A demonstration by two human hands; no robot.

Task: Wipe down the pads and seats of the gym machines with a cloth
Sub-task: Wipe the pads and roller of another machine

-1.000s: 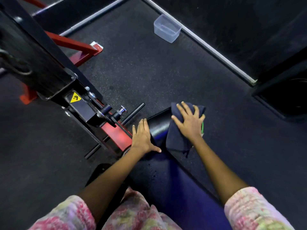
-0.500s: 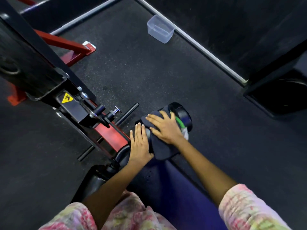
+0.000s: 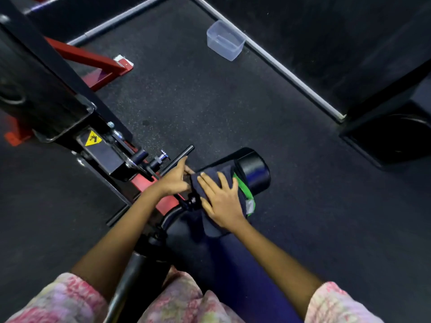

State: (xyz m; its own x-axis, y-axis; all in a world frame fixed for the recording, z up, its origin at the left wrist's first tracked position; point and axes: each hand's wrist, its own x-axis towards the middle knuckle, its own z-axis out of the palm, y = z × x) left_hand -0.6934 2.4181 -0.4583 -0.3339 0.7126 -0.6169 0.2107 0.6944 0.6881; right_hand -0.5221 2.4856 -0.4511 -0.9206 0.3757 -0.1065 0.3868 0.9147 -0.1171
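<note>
A black cylindrical roller pad [image 3: 254, 170] sticks out from the red and black gym machine [image 3: 102, 150], its round end facing up and right. A dark blue cloth [image 3: 224, 177] with a green trim lies draped over the pad's near part. My right hand [image 3: 221, 201] presses flat on the cloth with fingers spread. My left hand [image 3: 173, 180] rests with straight fingers against the pad's left end, beside a thin black bar [image 3: 180, 157].
A clear plastic tub [image 3: 225, 40] stands on the dark rubber floor at the back. A white floor strip [image 3: 289, 75] runs diagonally behind it. A black box-shaped object [image 3: 394, 134] sits at the right. The machine's red base [image 3: 93, 60] extends to the left.
My right hand has slid the cloth along the pad toward the machine, uncovering the pad's round end. My left hand shifted up along the pad's left end.
</note>
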